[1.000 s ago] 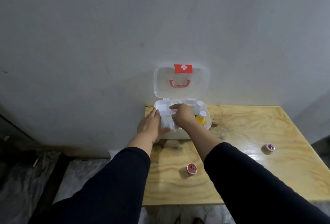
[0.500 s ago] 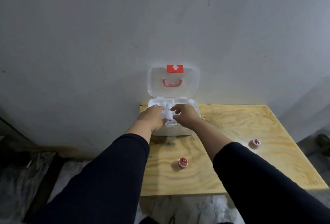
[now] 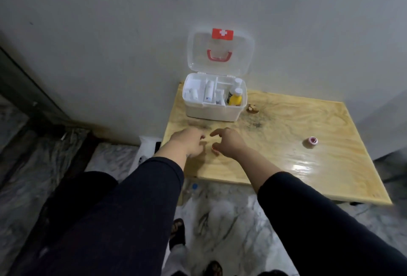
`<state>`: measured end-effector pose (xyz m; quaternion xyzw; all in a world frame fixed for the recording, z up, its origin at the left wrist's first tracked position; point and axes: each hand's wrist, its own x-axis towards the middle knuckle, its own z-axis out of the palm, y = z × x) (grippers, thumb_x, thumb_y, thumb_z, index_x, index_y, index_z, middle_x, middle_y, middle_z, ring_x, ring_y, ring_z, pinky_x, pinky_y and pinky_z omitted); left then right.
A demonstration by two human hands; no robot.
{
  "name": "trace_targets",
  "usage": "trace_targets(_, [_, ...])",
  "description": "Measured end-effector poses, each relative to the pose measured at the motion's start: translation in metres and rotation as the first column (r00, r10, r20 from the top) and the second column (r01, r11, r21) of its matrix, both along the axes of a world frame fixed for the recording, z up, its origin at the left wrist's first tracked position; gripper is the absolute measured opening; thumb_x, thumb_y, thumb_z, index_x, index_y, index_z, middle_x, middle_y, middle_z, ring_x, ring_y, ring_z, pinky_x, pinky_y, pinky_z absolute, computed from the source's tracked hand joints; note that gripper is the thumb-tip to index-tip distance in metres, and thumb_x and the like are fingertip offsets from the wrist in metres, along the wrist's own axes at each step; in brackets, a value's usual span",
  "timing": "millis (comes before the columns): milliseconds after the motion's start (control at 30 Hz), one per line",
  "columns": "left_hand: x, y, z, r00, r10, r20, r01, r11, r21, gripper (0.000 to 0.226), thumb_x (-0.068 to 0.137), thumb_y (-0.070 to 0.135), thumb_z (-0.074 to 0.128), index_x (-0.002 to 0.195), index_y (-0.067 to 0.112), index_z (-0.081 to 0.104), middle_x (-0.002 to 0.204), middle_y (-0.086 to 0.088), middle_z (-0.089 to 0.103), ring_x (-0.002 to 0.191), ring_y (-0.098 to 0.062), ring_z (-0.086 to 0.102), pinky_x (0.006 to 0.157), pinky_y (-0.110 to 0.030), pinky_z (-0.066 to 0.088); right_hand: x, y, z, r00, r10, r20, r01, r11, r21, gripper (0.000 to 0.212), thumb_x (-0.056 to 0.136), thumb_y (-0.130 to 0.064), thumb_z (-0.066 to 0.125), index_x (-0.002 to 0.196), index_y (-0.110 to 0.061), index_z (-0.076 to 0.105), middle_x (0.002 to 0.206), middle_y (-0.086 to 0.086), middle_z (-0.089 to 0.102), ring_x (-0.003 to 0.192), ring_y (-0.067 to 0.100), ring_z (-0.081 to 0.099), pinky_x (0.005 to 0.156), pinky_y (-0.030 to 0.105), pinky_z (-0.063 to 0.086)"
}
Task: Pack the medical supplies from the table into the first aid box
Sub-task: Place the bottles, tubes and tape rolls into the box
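The white first aid box (image 3: 211, 111) stands open at the table's back left, its clear lid (image 3: 220, 52) leaning on the wall. In its compartments are a yellow bottle (image 3: 235, 99), a white tube (image 3: 208, 91) and small white items. My left hand (image 3: 190, 141) hovers empty over the table's front left, fingers loosely curled. Beside it, my right hand (image 3: 230, 142) arches over a red tape roll (image 3: 214, 149), which shows only as a sliver under the fingers. I cannot tell whether it grips the roll. A pink tape roll (image 3: 310, 142) lies far right.
The wooden table (image 3: 286, 165) stands against a grey wall, with its left edge just beside my left hand. A dark knot (image 3: 252, 108) marks the wood right of the box. Marble floor and sandalled feet show below the front edge.
Both hands have pulled out of the box and come back toward me, down to the red tape roll. The box's contents are now uncovered. The camera has shifted left and down.
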<state>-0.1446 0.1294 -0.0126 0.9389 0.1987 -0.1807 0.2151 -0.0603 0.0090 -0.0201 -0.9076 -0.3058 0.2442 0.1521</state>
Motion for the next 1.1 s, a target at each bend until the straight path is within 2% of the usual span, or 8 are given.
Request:
trace_targets(133, [-0.011,-0.01,-0.015,0.999,-0.029,-0.021,0.03,0.999,0.034,0.047,0.093,0.028,0.051,0.14,0.024,0.048,0.14,-0.002,0.053,0.123,-0.027,0.054,0.097,-0.04,0.049,-0.016,-0.005,-0.025,0.993,0.104,0.055,-0.102,0.994,-0.041,0.044,0.089,-0.018,0.056,0.133,-0.02,0.054,0.126,0.012,0.057,0.117,0.03,0.051,0.1,0.033,0.04])
trace_targets(200, [-0.014,-0.011,-0.02,0.999,-0.035,-0.039,0.037,0.998,0.042,0.046,0.094,0.028,0.05,0.14,0.024,0.047,0.14,-0.001,0.051,0.124,-0.027,0.053,0.096,-0.042,0.05,-0.018,-0.007,-0.036,0.99,0.089,0.108,-0.086,0.996,-0.03,0.039,0.09,-0.016,0.054,0.129,-0.021,0.057,0.126,0.011,0.056,0.116,0.033,0.048,0.101,0.036,0.04])
trace_targets(433, [0.001,-0.012,-0.021,0.996,-0.048,-0.081,0.049,0.999,0.005,0.047,0.094,0.031,0.051,0.14,0.023,0.047,0.142,-0.002,0.051,0.127,-0.026,0.051,0.1,-0.041,0.048,-0.005,-0.014,-0.034,0.999,-0.047,0.025,0.045,0.996,0.074,0.031,0.087,-0.007,0.056,0.114,-0.015,0.068,0.105,0.011,0.06,0.1,0.032,0.062,0.087,0.032,0.048])
trace_targets(533, [0.021,-0.019,-0.014,0.986,-0.11,-0.124,0.108,0.994,-0.025,0.05,0.093,0.033,0.052,0.142,0.023,0.046,0.142,-0.002,0.052,0.126,-0.026,0.052,0.101,-0.039,0.048,0.009,-0.024,-0.024,0.993,-0.117,0.015,0.116,0.99,0.076,0.031,0.088,-0.009,0.055,0.115,-0.016,0.067,0.109,0.012,0.063,0.102,0.029,0.061,0.085,0.031,0.047])
trace_targets(633, [0.047,-0.026,-0.01,0.969,-0.19,-0.155,0.186,0.982,-0.04,0.052,0.09,0.033,0.057,0.139,0.02,0.049,0.137,-0.004,0.056,0.122,-0.026,0.056,0.102,-0.039,0.048,0.026,-0.038,-0.014,0.981,-0.194,0.012,0.192,0.978,0.08,0.031,0.088,-0.01,0.052,0.113,-0.017,0.069,0.108,0.012,0.066,0.1,0.028,0.062,0.075,0.03,0.045])
trace_targets(800, [0.09,-0.052,-0.005,0.954,-0.28,-0.109,0.268,0.957,-0.109,0.056,0.085,0.037,0.063,0.137,0.017,0.051,0.138,-0.003,0.056,0.122,-0.024,0.056,0.104,-0.038,0.046,0.048,-0.08,-0.006,0.933,-0.36,-0.002,0.358,0.927,0.11,0.031,0.088,-0.01,0.048,0.108,-0.017,0.071,0.103,0.014,0.071,0.075,0.021,0.058,0.067,0.025,0.042])
trace_targets(967, [0.126,-0.096,-0.009,0.923,-0.378,-0.07,0.368,0.921,-0.129,0.057,0.082,0.046,0.064,0.132,0.021,0.055,0.136,-0.001,0.058,0.121,-0.023,0.056,0.103,-0.039,0.047,0.064,-0.137,-0.008,0.859,-0.512,0.022,0.506,0.853,0.126,0.032,0.087,-0.009,0.049,0.108,-0.016,0.071,0.105,0.014,0.072,0.091,0.027,0.065,0.071,0.023,0.042])
trace_targets(1100, [0.154,-0.131,-0.01,0.908,-0.418,-0.037,0.406,0.897,-0.177,0.057,0.085,0.046,0.062,0.134,0.02,0.054,0.138,0.0,0.057,0.124,-0.022,0.055,0.105,-0.038,0.045,0.089,-0.177,-0.009,0.785,-0.614,0.089,0.603,0.788,0.124,0.031,0.088,-0.011,0.049,0.11,-0.02,0.069,0.112,0.01,0.067,0.101,0.029,0.063,0.076,0.028,0.044])
